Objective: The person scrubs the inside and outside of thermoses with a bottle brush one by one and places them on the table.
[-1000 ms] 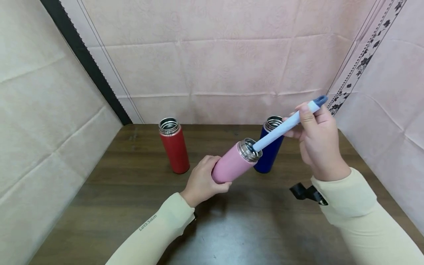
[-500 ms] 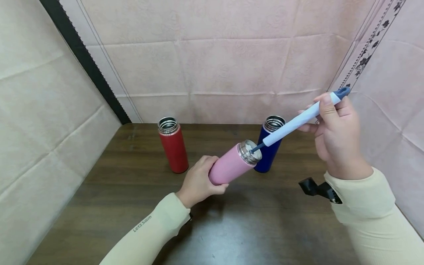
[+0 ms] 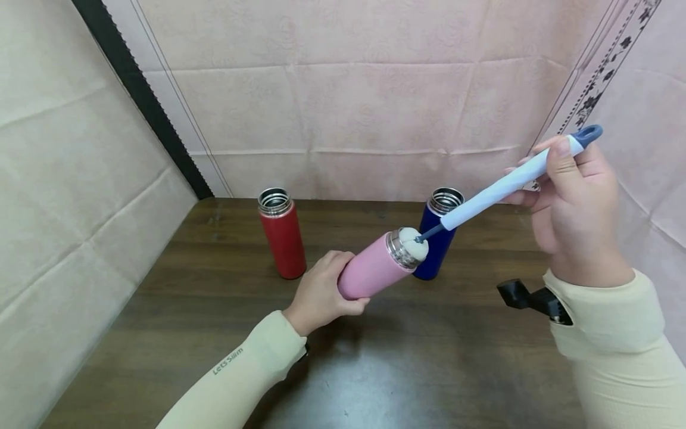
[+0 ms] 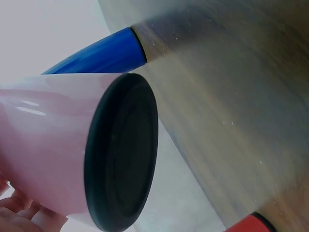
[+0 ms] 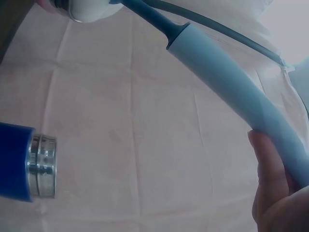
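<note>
Holding pink bottle (image 3: 370,271) tilted above table (image 3: 214,316) in left hand (image 3: 320,295), right hand (image 3: 581,208) pinching light-blue handle (image 3: 498,192) — white head (image 3: 415,245) plugs bottle mouth (image 3: 397,248), so a hard tug could pop it out and knock blue bottle (image 3: 439,245) behind

Left hand (image 3: 317,297) grips pink bottle (image 3: 374,267); right hand (image 3: 581,208) holds brush (image 3: 490,196)

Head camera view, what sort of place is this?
Probably an improvised tabletop booth: creased pale cloths screen three sides of a brown wood-grain table bearing a red bottle and a blue bottle.
</note>
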`<state>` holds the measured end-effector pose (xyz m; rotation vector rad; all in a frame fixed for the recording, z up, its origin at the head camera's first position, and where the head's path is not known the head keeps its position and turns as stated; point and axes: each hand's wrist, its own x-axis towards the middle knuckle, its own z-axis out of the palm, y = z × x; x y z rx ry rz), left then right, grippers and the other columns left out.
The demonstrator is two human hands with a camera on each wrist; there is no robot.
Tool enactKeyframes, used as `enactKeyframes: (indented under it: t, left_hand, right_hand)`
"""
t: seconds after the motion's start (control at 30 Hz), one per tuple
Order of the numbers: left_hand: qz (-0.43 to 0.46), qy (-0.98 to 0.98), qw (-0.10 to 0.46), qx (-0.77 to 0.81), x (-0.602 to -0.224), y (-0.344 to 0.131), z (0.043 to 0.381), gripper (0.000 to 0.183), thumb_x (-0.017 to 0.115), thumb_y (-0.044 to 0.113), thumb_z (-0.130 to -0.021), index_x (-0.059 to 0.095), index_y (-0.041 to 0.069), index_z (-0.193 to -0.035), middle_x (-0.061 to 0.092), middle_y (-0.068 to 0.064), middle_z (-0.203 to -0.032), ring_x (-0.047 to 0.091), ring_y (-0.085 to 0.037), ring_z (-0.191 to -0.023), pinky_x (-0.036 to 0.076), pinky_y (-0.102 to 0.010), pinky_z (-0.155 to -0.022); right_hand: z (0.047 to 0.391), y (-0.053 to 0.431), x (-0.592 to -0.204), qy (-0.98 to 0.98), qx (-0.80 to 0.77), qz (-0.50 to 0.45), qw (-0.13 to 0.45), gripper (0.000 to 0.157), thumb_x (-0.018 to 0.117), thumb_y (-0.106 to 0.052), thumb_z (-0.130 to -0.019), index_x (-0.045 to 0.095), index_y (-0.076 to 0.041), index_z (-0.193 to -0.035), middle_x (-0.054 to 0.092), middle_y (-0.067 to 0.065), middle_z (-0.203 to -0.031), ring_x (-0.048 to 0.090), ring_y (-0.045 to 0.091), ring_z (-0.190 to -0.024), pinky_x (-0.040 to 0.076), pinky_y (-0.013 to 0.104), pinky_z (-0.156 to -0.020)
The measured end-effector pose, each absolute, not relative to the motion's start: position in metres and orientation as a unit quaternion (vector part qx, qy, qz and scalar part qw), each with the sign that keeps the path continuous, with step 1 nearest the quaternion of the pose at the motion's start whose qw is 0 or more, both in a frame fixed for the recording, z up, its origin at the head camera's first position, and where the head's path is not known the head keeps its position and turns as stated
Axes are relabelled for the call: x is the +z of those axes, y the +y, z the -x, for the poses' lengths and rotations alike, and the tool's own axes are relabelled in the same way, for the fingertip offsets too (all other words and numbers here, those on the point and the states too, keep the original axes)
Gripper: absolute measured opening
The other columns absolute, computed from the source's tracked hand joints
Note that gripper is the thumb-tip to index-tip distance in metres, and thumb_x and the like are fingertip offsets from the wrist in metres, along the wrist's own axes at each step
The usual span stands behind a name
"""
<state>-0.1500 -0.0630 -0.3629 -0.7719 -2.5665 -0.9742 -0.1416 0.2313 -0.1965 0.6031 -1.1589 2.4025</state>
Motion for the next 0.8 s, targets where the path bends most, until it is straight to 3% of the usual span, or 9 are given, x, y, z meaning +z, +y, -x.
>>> enactKeyframes:
  t: [0.5,0.67,0.8]
  left_hand:
    - [0.275,-0.894,0.151,-0.320,-0.361,-0.068,0.148,0.066,0.084,0.034,-0.064,0.057,0.011,-0.119,0.061,-0.004,-0.114,0.057,-0.018,-0.100,0.054,-0.038,-0.081]
    - [0.276,-0.893,0.136,-0.328,-0.360,-0.067,0.148,0.067,0.085,0.033,-0.063,0.057,0.012,-0.121,0.063,-0.003,-0.114,0.058,-0.018,-0.099,0.053,-0.038,-0.081]
    - [0.277,-0.889,0.137,-0.338,-0.359,-0.066,0.147,0.067,0.085,0.033,-0.062,0.058,0.013,-0.120,0.063,-0.002,-0.113,0.058,-0.018,-0.098,0.053,-0.037,-0.080]
  right_hand:
    - [0.140,0.245,-0.192,-0.364,0.884,-0.222,0.193,0.023,0.047,-0.005,-0.097,0.053,0.016,-0.091,0.057,0.024,-0.074,0.066,0.036,-0.061,0.056,0.042,-0.050]
    - [0.138,0.252,-0.190,-0.344,0.894,-0.232,0.171,0.022,0.045,-0.004,-0.098,0.049,0.017,-0.093,0.053,0.023,-0.071,0.056,0.034,-0.057,0.056,0.043,-0.050]
    - [0.139,0.249,-0.188,-0.365,0.885,-0.235,0.170,0.020,0.047,-0.004,-0.097,0.048,0.015,-0.094,0.053,0.023,-0.073,0.060,0.034,-0.060,0.056,0.041,-0.051]
